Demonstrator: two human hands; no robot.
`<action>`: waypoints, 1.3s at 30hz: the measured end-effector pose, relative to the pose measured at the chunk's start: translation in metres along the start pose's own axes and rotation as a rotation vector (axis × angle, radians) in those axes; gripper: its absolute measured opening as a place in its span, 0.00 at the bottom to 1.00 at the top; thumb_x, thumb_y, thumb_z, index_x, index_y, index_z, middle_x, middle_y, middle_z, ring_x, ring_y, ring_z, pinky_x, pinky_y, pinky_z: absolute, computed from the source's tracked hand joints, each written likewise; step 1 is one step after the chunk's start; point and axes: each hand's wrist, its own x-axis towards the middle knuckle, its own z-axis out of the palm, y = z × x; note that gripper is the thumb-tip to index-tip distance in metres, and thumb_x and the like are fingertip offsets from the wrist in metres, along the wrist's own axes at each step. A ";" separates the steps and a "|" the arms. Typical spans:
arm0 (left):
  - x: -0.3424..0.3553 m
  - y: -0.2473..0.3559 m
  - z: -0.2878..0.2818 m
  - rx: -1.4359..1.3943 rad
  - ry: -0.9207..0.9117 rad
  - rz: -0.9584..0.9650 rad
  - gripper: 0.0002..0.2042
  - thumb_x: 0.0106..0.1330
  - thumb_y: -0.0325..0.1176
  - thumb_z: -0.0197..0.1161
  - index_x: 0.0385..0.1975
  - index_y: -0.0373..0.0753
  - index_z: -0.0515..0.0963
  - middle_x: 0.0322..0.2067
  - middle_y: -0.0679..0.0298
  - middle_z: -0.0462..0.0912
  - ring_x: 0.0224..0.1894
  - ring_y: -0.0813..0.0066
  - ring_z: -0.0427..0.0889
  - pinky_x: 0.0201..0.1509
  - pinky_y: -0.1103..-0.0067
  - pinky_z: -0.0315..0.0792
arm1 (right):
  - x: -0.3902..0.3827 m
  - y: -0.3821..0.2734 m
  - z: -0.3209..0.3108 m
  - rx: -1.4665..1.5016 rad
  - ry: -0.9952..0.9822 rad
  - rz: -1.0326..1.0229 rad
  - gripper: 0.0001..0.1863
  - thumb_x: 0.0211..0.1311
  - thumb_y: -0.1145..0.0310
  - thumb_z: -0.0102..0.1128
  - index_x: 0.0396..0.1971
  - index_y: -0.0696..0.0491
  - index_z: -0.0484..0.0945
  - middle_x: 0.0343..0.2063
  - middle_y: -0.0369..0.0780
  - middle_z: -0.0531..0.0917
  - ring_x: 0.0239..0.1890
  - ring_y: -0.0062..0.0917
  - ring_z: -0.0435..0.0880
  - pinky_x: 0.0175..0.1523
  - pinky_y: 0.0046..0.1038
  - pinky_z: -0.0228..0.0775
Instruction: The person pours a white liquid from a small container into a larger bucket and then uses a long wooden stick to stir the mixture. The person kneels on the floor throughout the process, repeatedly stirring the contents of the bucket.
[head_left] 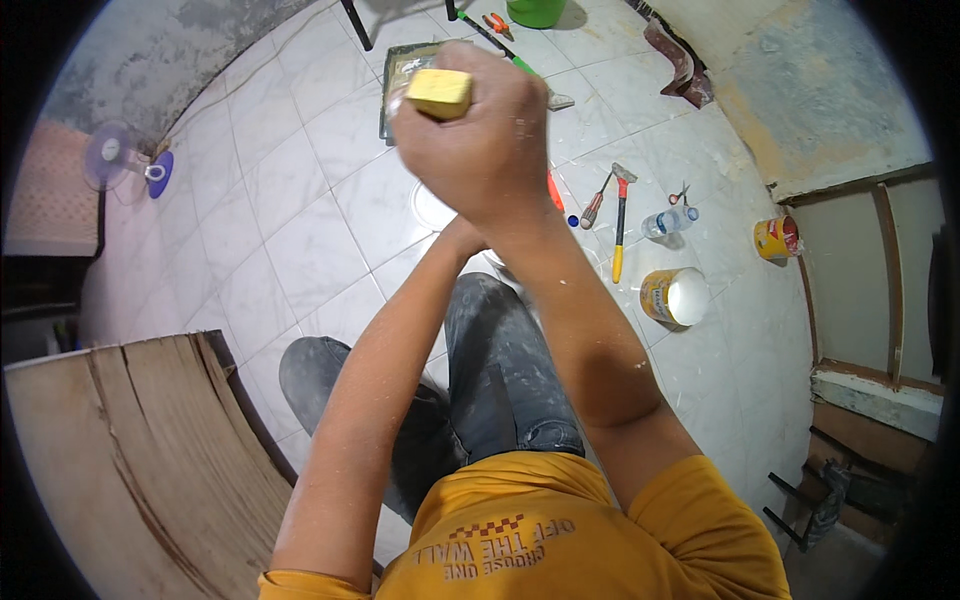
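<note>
My right hand (478, 140) is raised in the upper middle, closed in a fist around a yellow block-ended handle (440, 92). Only the end of that handle shows; whatever the other end carries is hidden behind the fist. My left hand (466, 238) lies beneath the right wrist, mostly covered by it, and its fingers are hidden. On the floor beyond the hands, a white round lid or dish (430, 206) is partly visible. A dark-edged flat panel or tray (388, 108) sticks out behind the fist.
Right on the tiled floor (290, 240) lie a long-handled scraper (621, 220), a screwdriver-like tool (597, 203), scissors (680, 194), a water bottle (670, 221) and a yellow tub (657, 296) with white top. Farther off are pliers (498, 26) and a green bucket (537, 10). A fan (125, 158) stands left.
</note>
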 end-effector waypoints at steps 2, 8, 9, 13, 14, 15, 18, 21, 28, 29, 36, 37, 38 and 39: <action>-0.010 0.020 0.004 -0.004 -0.071 -0.019 0.11 0.67 0.29 0.74 0.38 0.42 0.75 0.34 0.75 0.74 0.42 0.88 0.76 0.44 0.86 0.72 | 0.005 0.000 0.000 0.035 0.012 0.034 0.11 0.51 0.71 0.69 0.19 0.55 0.73 0.15 0.45 0.78 0.20 0.41 0.81 0.29 0.38 0.73; -0.006 0.044 0.000 0.317 -0.086 -0.100 0.26 0.64 0.37 0.74 0.60 0.33 0.77 0.54 0.56 0.84 0.59 0.71 0.80 0.66 0.72 0.72 | 0.014 0.017 -0.027 0.188 0.145 -0.084 0.15 0.60 0.78 0.68 0.18 0.55 0.70 0.16 0.30 0.72 0.23 0.09 0.70 0.25 0.20 0.63; -0.001 0.039 0.002 0.302 -0.093 -0.072 0.27 0.64 0.37 0.74 0.61 0.34 0.77 0.55 0.56 0.84 0.60 0.69 0.79 0.67 0.71 0.72 | 0.012 0.015 -0.033 0.148 0.160 -0.084 0.16 0.59 0.78 0.68 0.18 0.55 0.69 0.16 0.30 0.71 0.22 0.09 0.69 0.25 0.20 0.61; 0.016 0.015 0.009 0.327 -0.117 0.082 0.31 0.64 0.38 0.74 0.66 0.36 0.73 0.61 0.54 0.82 0.67 0.62 0.77 0.72 0.69 0.68 | -0.004 0.003 -0.046 0.054 0.174 -0.107 0.16 0.58 0.79 0.68 0.18 0.56 0.68 0.15 0.30 0.68 0.21 0.10 0.65 0.24 0.20 0.57; 0.016 0.010 0.014 0.301 -0.113 0.156 0.32 0.64 0.38 0.74 0.67 0.36 0.72 0.62 0.54 0.81 0.67 0.62 0.76 0.73 0.69 0.68 | -0.008 0.001 -0.048 0.051 0.143 -0.100 0.16 0.58 0.79 0.68 0.18 0.56 0.68 0.15 0.30 0.68 0.21 0.10 0.65 0.24 0.20 0.56; 0.014 0.005 0.016 0.306 -0.099 0.158 0.32 0.64 0.38 0.75 0.67 0.36 0.72 0.60 0.53 0.82 0.65 0.62 0.78 0.70 0.68 0.69 | -0.011 -0.002 -0.050 0.050 0.112 -0.093 0.16 0.58 0.80 0.68 0.18 0.55 0.68 0.15 0.30 0.68 0.20 0.10 0.64 0.24 0.20 0.56; 0.015 0.023 0.053 0.331 -0.068 0.143 0.32 0.62 0.36 0.75 0.66 0.36 0.72 0.54 0.50 0.85 0.59 0.62 0.83 0.64 0.67 0.75 | -0.022 -0.004 -0.072 0.044 0.076 -0.033 0.15 0.58 0.80 0.67 0.19 0.55 0.68 0.17 0.29 0.67 0.21 0.10 0.64 0.24 0.19 0.55; 0.004 0.005 0.065 0.331 -0.002 0.049 0.23 0.62 0.33 0.75 0.55 0.39 0.74 0.41 0.51 0.87 0.46 0.62 0.88 0.51 0.69 0.79 | -0.025 -0.021 -0.086 0.060 0.043 -0.001 0.16 0.59 0.79 0.68 0.19 0.55 0.67 0.17 0.30 0.67 0.21 0.11 0.65 0.24 0.19 0.54; -0.047 0.011 0.100 0.313 0.119 0.054 0.16 0.60 0.30 0.71 0.44 0.37 0.74 0.24 0.60 0.77 0.29 0.68 0.79 0.37 0.71 0.72 | -0.075 -0.032 -0.144 0.158 0.080 0.205 0.16 0.64 0.73 0.67 0.21 0.54 0.67 0.15 0.34 0.72 0.16 0.17 0.69 0.22 0.22 0.60; -0.047 0.007 0.101 0.346 0.157 0.117 0.15 0.60 0.29 0.70 0.43 0.37 0.74 0.23 0.60 0.76 0.27 0.66 0.78 0.36 0.70 0.72 | -0.079 -0.034 -0.146 0.198 0.060 0.203 0.16 0.65 0.73 0.66 0.22 0.53 0.67 0.14 0.35 0.72 0.15 0.18 0.69 0.22 0.22 0.60; -0.040 -0.025 0.106 0.457 0.234 0.286 0.15 0.55 0.27 0.70 0.42 0.41 0.74 0.31 0.56 0.81 0.40 0.50 0.82 0.46 0.61 0.73 | -0.099 -0.036 -0.150 0.328 -0.131 0.068 0.14 0.68 0.74 0.61 0.24 0.53 0.66 0.11 0.36 0.71 0.14 0.22 0.70 0.22 0.26 0.61; -0.040 -0.025 0.111 0.462 0.230 0.281 0.13 0.58 0.29 0.69 0.41 0.40 0.75 0.32 0.55 0.81 0.40 0.50 0.82 0.46 0.61 0.73 | -0.099 -0.038 -0.151 0.311 -0.120 0.078 0.14 0.68 0.75 0.61 0.24 0.53 0.66 0.11 0.36 0.70 0.14 0.22 0.70 0.22 0.27 0.61; -0.041 -0.026 0.115 0.468 0.226 0.276 0.11 0.61 0.31 0.68 0.40 0.39 0.75 0.32 0.54 0.81 0.40 0.49 0.81 0.46 0.61 0.73 | -0.100 -0.042 -0.152 0.295 -0.110 0.089 0.14 0.68 0.75 0.61 0.24 0.53 0.65 0.11 0.36 0.70 0.13 0.22 0.70 0.22 0.27 0.62; -0.044 -0.026 0.119 0.446 0.215 0.263 0.11 0.61 0.31 0.68 0.41 0.39 0.75 0.32 0.54 0.81 0.40 0.48 0.81 0.47 0.61 0.73 | -0.101 -0.045 -0.152 0.279 -0.099 0.099 0.15 0.67 0.76 0.61 0.24 0.53 0.65 0.10 0.36 0.69 0.13 0.23 0.70 0.22 0.27 0.62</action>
